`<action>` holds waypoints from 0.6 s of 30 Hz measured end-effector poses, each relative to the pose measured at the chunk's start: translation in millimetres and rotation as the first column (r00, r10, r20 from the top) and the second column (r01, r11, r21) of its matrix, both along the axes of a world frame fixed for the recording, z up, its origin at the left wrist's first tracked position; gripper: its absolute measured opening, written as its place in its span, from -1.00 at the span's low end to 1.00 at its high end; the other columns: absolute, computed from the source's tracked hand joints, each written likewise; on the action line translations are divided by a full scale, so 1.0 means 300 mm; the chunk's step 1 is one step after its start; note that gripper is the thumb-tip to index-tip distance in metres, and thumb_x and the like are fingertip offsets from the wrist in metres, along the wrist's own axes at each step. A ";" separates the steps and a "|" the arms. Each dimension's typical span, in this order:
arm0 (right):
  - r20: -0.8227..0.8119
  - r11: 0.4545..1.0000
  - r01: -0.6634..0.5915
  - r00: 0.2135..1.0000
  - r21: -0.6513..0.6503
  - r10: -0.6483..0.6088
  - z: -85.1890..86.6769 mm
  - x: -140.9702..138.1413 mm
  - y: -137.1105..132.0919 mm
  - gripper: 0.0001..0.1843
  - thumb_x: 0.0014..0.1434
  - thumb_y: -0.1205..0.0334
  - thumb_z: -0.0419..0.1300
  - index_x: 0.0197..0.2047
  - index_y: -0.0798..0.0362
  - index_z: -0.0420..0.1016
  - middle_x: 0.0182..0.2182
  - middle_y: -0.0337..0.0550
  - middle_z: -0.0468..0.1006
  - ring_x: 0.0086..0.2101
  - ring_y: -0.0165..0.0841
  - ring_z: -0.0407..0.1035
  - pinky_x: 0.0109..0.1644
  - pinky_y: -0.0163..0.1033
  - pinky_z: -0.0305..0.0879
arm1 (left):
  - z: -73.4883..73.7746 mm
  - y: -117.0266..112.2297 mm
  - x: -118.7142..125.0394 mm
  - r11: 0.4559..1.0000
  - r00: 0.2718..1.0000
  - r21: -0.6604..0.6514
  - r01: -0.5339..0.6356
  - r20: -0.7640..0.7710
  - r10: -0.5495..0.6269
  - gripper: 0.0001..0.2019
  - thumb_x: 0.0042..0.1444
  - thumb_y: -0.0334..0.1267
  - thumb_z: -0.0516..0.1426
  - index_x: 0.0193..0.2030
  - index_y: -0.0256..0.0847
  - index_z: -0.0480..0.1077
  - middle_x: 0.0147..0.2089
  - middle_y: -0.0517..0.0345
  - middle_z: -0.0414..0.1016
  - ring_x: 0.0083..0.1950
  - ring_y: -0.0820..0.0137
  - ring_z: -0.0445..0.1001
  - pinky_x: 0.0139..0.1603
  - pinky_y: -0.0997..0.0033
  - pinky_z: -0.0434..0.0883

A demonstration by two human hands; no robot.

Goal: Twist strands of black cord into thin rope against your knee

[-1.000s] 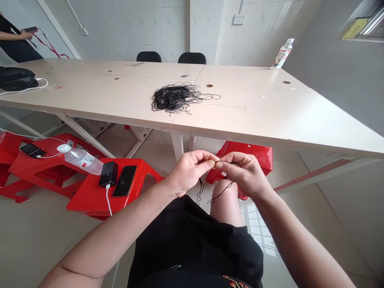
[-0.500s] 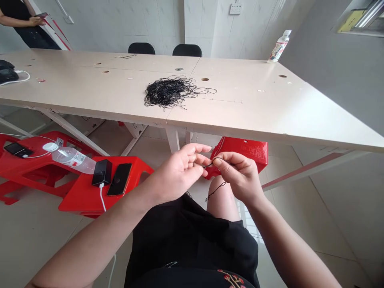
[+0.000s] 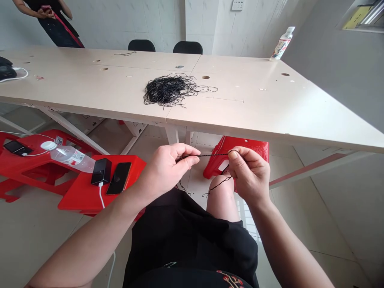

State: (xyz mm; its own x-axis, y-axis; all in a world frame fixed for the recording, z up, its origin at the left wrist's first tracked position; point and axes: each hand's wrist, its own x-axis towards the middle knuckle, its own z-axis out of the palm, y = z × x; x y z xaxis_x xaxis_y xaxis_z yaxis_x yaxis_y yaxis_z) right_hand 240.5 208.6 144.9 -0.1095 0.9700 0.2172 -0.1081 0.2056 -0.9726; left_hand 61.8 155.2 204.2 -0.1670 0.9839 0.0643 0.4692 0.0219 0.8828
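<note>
The left hand (image 3: 166,172) and right hand (image 3: 250,176) have pulled apart, both grips closed on a thin black twisted cord (image 3: 210,155) stretched tight between them. A heap of black cord (image 3: 165,91) lies on the worktop (image 3: 90,86).

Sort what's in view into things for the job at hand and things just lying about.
Job at hand: left hand, right hand, black cord, tangled black cord pile.
Lying about: phone, power bank, water bottle, red stool.
</note>
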 end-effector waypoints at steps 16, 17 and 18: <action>0.150 0.993 0.040 0.987 0.108 -0.056 0.055 -0.074 0.239 -0.75 0.09 0.06 0.16 -0.45 0.07 0.35 -0.66 -0.37 0.11 -0.63 -0.56 -0.04 -0.61 -0.38 -0.07 | 0.026 0.263 -0.069 0.988 0.982 0.151 0.042 -0.186 -0.013 -0.82 0.05 -0.18 0.12 -0.39 -0.23 0.47 -0.44 0.15 0.46 -0.44 0.46 0.32 -0.37 0.45 0.27; 0.187 0.989 0.035 0.980 0.146 -0.062 0.072 -0.091 0.300 -0.74 0.09 0.09 0.14 -0.51 0.07 0.30 -0.67 -0.38 0.07 -0.63 -0.57 -0.06 -0.61 -0.38 -0.09 | 0.039 0.325 -0.082 0.989 0.981 0.147 0.020 -0.192 0.008 -0.84 0.03 -0.21 0.12 -0.42 -0.23 0.46 -0.50 0.18 0.41 -0.48 0.47 0.27 -0.41 0.44 0.23; 0.226 0.984 0.032 0.971 0.174 -0.071 0.088 -0.109 0.367 -0.72 0.09 0.13 0.12 -0.56 0.06 0.23 -0.67 -0.38 0.02 -0.63 -0.57 -0.08 -0.61 -0.38 -0.13 | 0.050 0.392 -0.096 0.990 0.980 0.140 -0.002 -0.196 0.030 -0.87 0.01 -0.24 0.14 -0.44 -0.23 0.45 -0.57 0.20 0.34 -0.51 0.47 0.24 -0.43 0.43 0.21</action>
State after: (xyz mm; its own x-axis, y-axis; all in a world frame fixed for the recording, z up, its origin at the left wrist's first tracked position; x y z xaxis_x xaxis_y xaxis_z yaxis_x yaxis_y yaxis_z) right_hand 207.6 318.7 171.3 -0.1268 0.9273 0.3521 0.1301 0.3675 -0.9209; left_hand 32.9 272.7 219.3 -0.1529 0.9605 0.2325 0.6347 -0.0849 0.7681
